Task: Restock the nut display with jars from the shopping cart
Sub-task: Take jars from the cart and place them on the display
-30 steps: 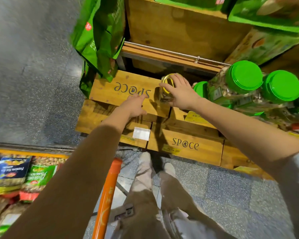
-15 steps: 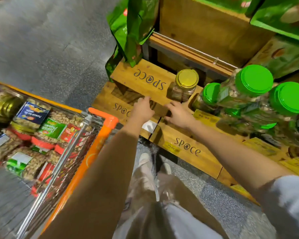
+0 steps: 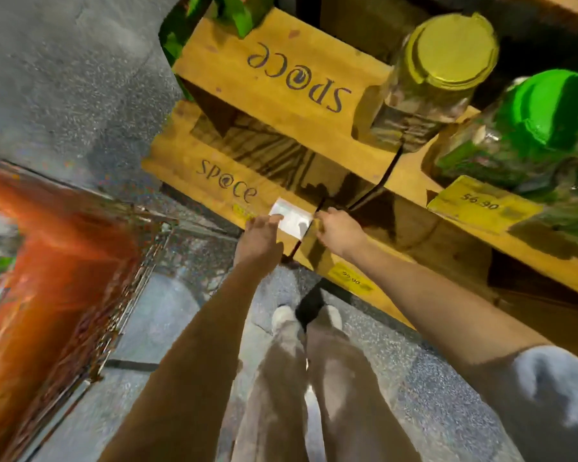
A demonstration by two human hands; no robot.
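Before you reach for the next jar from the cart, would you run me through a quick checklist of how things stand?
1. Hands free of jars: ok; the left hand and the right hand are both at the white label on the lower crate.
2. Yellow-lidded jar placed: ok, upright on the upper crate.
3. Room for another jar: ok, bare wood beside it on that crate.
4. Cart close: ok, just left of the left arm.
5. Jars left in the cart: cannot tell, that side is blurred.
6. Label sitting straight and fixed: cannot tell.
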